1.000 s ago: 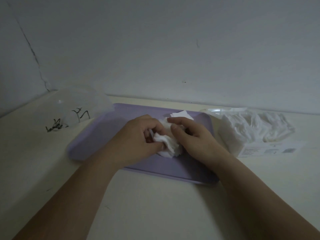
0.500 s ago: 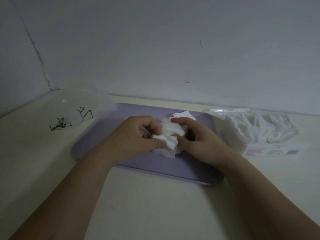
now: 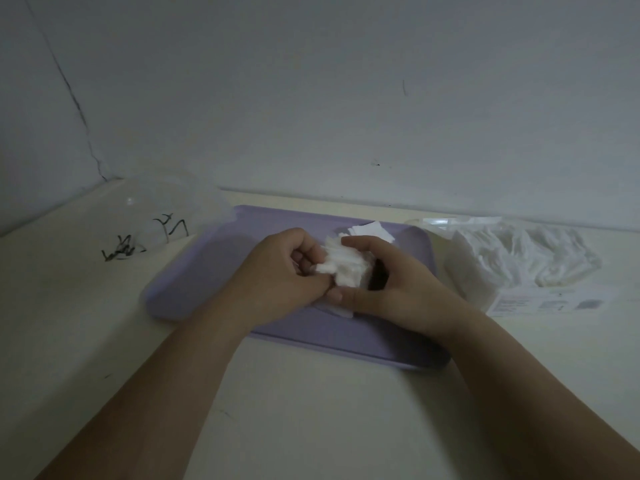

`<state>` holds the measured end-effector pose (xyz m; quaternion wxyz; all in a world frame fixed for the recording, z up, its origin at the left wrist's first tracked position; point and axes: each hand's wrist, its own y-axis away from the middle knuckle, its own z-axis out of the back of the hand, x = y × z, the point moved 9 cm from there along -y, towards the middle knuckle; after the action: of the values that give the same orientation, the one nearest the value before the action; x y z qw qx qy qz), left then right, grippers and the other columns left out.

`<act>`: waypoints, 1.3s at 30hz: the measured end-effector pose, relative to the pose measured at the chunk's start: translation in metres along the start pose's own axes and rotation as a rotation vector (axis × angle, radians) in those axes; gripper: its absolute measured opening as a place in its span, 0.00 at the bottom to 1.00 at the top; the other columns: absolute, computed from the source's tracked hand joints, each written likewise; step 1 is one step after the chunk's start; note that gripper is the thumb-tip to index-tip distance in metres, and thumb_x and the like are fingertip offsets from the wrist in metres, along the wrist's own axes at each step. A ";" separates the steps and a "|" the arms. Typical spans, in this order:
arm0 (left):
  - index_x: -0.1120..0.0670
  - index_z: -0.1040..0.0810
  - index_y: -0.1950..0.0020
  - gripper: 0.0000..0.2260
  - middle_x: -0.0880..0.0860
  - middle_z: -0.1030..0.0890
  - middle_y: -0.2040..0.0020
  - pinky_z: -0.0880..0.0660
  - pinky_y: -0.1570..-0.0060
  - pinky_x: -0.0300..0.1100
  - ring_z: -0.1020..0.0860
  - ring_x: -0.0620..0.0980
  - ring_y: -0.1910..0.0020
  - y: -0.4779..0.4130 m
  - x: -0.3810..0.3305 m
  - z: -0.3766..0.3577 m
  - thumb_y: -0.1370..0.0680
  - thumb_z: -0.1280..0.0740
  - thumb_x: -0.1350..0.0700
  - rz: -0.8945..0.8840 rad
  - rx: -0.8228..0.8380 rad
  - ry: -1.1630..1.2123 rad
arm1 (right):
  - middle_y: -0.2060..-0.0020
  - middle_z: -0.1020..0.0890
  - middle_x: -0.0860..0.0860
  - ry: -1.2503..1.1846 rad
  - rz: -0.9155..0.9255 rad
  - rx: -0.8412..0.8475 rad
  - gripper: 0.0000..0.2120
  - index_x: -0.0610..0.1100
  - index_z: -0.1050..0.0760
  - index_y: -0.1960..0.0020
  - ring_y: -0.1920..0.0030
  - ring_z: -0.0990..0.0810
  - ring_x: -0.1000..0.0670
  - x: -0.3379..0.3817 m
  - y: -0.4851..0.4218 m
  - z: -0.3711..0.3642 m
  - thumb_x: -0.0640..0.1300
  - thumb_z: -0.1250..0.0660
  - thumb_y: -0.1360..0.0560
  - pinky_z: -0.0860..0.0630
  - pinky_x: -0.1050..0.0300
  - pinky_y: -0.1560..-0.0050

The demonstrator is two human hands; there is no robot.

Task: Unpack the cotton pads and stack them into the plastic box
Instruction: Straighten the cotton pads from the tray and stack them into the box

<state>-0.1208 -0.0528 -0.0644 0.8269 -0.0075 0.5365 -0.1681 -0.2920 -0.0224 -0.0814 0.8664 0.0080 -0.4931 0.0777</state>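
The cotton pads (image 3: 341, 268): a ragged bunch, pinched btwn both my hands just above the middle of the tray (image 3: 207, 271). My left hand (image 3: 277, 282) is curled round the left end, fingers & thumb on it. My right hand (image 3: 391, 289) cups the right end, thumb underneath. So both grip the same bunch. Edges are fanned, not squared, and the bunch lies approx side to side, hand to hand. A few loose pads (image 3: 372, 230) lie flat on the tray just behind, and a stray pad (image 3: 341, 310) sits below my thumbs.

The plastic box (image 3: 166, 209): clear, faint, off to the left by the tray's far-left corner, well apart from the bunch. Left hand is nearer, so the carry prob goes leftward once the edges are evened. The bag (image 3: 512, 261) w/ more pads sits just beside the tray on the right. Pale table (image 3: 311, 410), bare grey wall (image 3: 311, 98) behind, dim light.
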 end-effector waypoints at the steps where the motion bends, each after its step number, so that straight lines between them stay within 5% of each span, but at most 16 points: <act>1: 0.48 0.20 0.52 0.15 0.49 0.19 0.58 0.17 0.59 0.62 0.21 0.50 0.67 0.000 0.001 0.000 0.34 0.20 0.56 0.005 0.010 0.000 | 0.40 0.17 0.57 0.043 0.016 -0.030 0.35 0.53 0.27 0.28 0.43 0.17 0.61 0.000 -0.001 0.001 0.47 0.16 0.30 0.23 0.65 0.38; 4: 0.44 0.28 0.28 0.40 0.49 0.23 0.37 0.16 0.57 0.54 0.20 0.46 0.65 0.001 0.011 -0.003 0.38 0.16 0.53 0.062 0.124 -0.037 | 0.37 0.19 0.53 0.011 0.029 0.001 0.40 0.52 0.31 0.24 0.42 0.18 0.59 -0.003 -0.002 0.000 0.38 0.19 0.31 0.24 0.65 0.40; 6: 0.41 0.40 0.20 0.53 0.47 0.25 0.34 0.19 0.60 0.44 0.18 0.45 0.64 0.005 0.014 -0.013 0.38 0.14 0.56 0.083 0.237 -0.055 | 0.33 0.21 0.54 -0.026 0.011 0.085 0.45 0.53 0.35 0.20 0.38 0.19 0.59 -0.004 -0.002 -0.005 0.41 0.24 0.34 0.25 0.62 0.36; 9: 0.45 0.37 0.21 0.48 0.45 0.21 0.41 0.22 0.59 0.39 0.18 0.42 0.63 0.008 0.007 -0.023 0.34 0.17 0.59 0.051 0.272 -0.060 | 0.34 0.23 0.58 -0.124 -0.021 0.104 0.47 0.52 0.38 0.19 0.42 0.21 0.68 -0.003 0.000 -0.011 0.43 0.27 0.36 0.27 0.70 0.39; 13: 0.47 0.33 0.26 0.42 0.44 0.20 0.47 0.25 0.60 0.32 0.20 0.36 0.62 0.007 0.004 -0.025 0.35 0.17 0.57 0.061 0.227 -0.076 | 0.37 0.24 0.60 -0.202 -0.041 0.008 0.46 0.55 0.38 0.20 0.42 0.20 0.65 -0.004 0.000 -0.012 0.43 0.30 0.37 0.26 0.71 0.44; 16: 0.42 0.42 0.20 0.53 0.43 0.25 0.34 0.20 0.47 0.36 0.19 0.34 0.46 0.009 0.006 -0.029 0.38 0.16 0.51 0.098 0.241 -0.071 | 0.38 0.23 0.58 -0.228 -0.054 -0.006 0.46 0.52 0.35 0.19 0.42 0.20 0.61 -0.005 -0.001 -0.017 0.40 0.32 0.37 0.25 0.70 0.47; 18: 0.43 0.44 0.19 0.48 0.36 0.27 0.37 0.21 0.47 0.31 0.22 0.27 0.48 0.010 -0.001 -0.034 0.32 0.19 0.55 0.100 0.276 -0.071 | 0.38 0.22 0.56 -0.283 -0.059 0.001 0.45 0.52 0.34 0.20 0.45 0.18 0.60 -0.005 -0.002 -0.022 0.35 0.31 0.35 0.22 0.68 0.50; 20: 0.45 0.47 0.18 0.48 0.36 0.29 0.36 0.22 0.43 0.34 0.23 0.32 0.43 0.012 -0.007 -0.042 0.30 0.21 0.54 0.110 0.304 -0.120 | 0.40 0.20 0.55 -0.345 -0.070 -0.007 0.45 0.53 0.34 0.20 0.50 0.16 0.63 -0.006 -0.004 -0.024 0.33 0.33 0.36 0.21 0.67 0.54; 24: 0.41 0.54 0.17 0.61 0.37 0.49 0.21 0.29 0.30 0.45 0.33 0.43 0.27 0.013 -0.007 -0.049 0.46 0.29 0.35 0.132 0.318 -0.259 | 0.39 0.21 0.53 -0.420 -0.099 -0.005 0.50 0.54 0.37 0.19 0.49 0.18 0.58 -0.004 -0.005 -0.025 0.35 0.38 0.41 0.22 0.66 0.56; 26: 0.41 0.53 0.17 0.58 0.40 0.45 0.19 0.25 0.36 0.42 0.29 0.44 0.30 0.011 -0.007 -0.045 0.41 0.25 0.42 0.130 0.306 -0.192 | 0.40 0.21 0.54 -0.445 -0.114 0.014 0.50 0.55 0.37 0.19 0.49 0.17 0.57 -0.003 -0.003 -0.025 0.34 0.38 0.41 0.21 0.65 0.57; 29: 0.41 0.42 0.19 0.47 0.47 0.21 0.34 0.20 0.56 0.39 0.16 0.43 0.50 0.010 -0.004 -0.035 0.31 0.23 0.63 0.131 0.253 0.023 | 0.36 0.21 0.52 -0.475 -0.126 0.029 0.51 0.56 0.37 0.19 0.43 0.15 0.56 0.000 0.001 -0.024 0.33 0.38 0.40 0.18 0.59 0.49; 31: 0.44 0.33 0.23 0.41 0.48 0.18 0.39 0.20 0.59 0.39 0.15 0.43 0.54 0.011 0.001 -0.028 0.32 0.21 0.63 0.152 0.216 0.076 | 0.32 0.22 0.49 -0.518 -0.121 0.039 0.52 0.56 0.39 0.18 0.37 0.17 0.52 0.005 0.005 -0.022 0.31 0.37 0.40 0.18 0.55 0.41; 35: 0.51 0.21 0.40 0.25 0.50 0.14 0.54 0.24 0.67 0.37 0.18 0.45 0.61 0.008 -0.004 -0.020 0.35 0.24 0.65 0.189 0.159 0.222 | 0.39 0.19 0.61 -0.509 -0.077 0.120 0.56 0.55 0.43 0.18 0.45 0.14 0.63 0.017 0.012 -0.018 0.24 0.27 0.37 0.20 0.64 0.44; 37: 0.53 0.20 0.42 0.23 0.50 0.16 0.59 0.29 0.70 0.38 0.22 0.46 0.65 0.007 -0.015 -0.020 0.37 0.27 0.62 0.197 0.155 0.275 | 0.32 0.18 0.51 -0.528 -0.070 0.123 0.55 0.52 0.46 0.16 0.35 0.17 0.53 0.022 0.016 -0.010 0.27 0.27 0.36 0.22 0.54 0.33; 39: 0.53 0.19 0.43 0.24 0.51 0.18 0.60 0.32 0.69 0.40 0.25 0.49 0.64 0.004 -0.027 -0.020 0.38 0.28 0.59 0.190 0.141 0.319 | 0.32 0.18 0.43 -0.555 -0.094 0.080 0.48 0.44 0.40 0.18 0.33 0.17 0.47 0.027 0.015 0.009 0.30 0.28 0.35 0.21 0.51 0.35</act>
<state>-0.1478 -0.0382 -0.0493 0.7420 0.1279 0.6460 -0.1257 -0.2880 -0.0046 -0.0548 0.7001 0.0860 -0.7070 0.0515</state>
